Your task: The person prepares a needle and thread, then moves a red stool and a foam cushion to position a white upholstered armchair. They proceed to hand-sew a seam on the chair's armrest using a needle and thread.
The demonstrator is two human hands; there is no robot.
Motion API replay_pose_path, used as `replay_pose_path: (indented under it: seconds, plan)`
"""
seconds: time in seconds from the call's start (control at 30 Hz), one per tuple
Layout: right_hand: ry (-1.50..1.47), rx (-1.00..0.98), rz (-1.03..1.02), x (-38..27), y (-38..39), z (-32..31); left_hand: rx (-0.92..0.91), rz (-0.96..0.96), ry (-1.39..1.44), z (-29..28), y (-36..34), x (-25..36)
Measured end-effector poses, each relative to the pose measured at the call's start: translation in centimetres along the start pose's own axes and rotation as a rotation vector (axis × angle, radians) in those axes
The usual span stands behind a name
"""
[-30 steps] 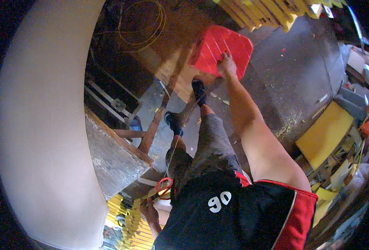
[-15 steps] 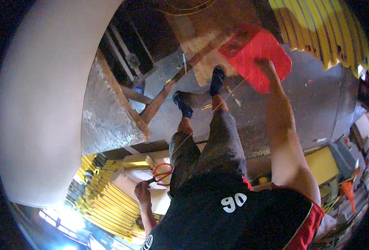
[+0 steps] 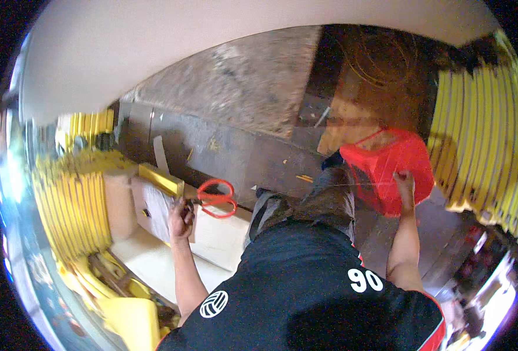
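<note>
My left hand [image 3: 181, 219] is closed around the blade end of a pair of scissors [image 3: 219, 202], whose big red loop handles point to the right. Farther right, over a red plastic container [image 3: 381, 167] with an opening in its top, my right hand [image 3: 405, 180] is closed in a pinch. A thin pale string [image 3: 329, 186] runs from those fingers leftward across my legs. Blur hides whether the right fingers also touch the container.
Yellow slatted stacks stand at the right [image 3: 484, 128] and left [image 3: 74, 210]. A large pale surface [image 3: 241, 20] fills the far side, above a worn grey slab [image 3: 241, 76]. Cardboard [image 3: 355, 120] lies on the floor by my feet. A yellow coil [image 3: 381, 64] is beyond it.
The view has turned, so the surroundings have swung clockwise. My left hand with the scissors appears farther up. My right arm looks less stretched, its hand still over the red container.
</note>
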State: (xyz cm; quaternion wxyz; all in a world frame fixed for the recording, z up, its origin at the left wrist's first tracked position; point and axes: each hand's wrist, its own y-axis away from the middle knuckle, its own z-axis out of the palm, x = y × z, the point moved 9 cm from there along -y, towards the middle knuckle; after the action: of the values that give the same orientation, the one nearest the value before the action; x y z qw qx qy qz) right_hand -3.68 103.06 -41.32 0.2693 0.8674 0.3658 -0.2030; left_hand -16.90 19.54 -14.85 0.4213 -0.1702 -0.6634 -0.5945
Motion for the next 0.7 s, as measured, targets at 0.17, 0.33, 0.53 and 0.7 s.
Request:
replay_pose_path:
  seconds: [0.17, 0.33, 0.53, 0.7]
  plan:
    - [0.194, -0.1, -0.062, -7.4, 5.0, 3.2, 0.134, 0.077, 0.686, -10.6, -2.9, -0.2]
    - [0.35, -0.215, -0.235, -17.4, 13.4, 10.1, 0.057, 0.272, 0.825, -23.2, -1.7, 2.2]
    - [0.418, -0.551, -0.399, -25.3, 17.1, 27.0, 0.476, 0.489, 0.895, -36.2, 5.4, 0.0]
    - [0.251, -0.833, -0.475, -40.9, 24.3, 37.6, 0.732, 0.5, 0.969, -39.3, 13.3, -2.9]
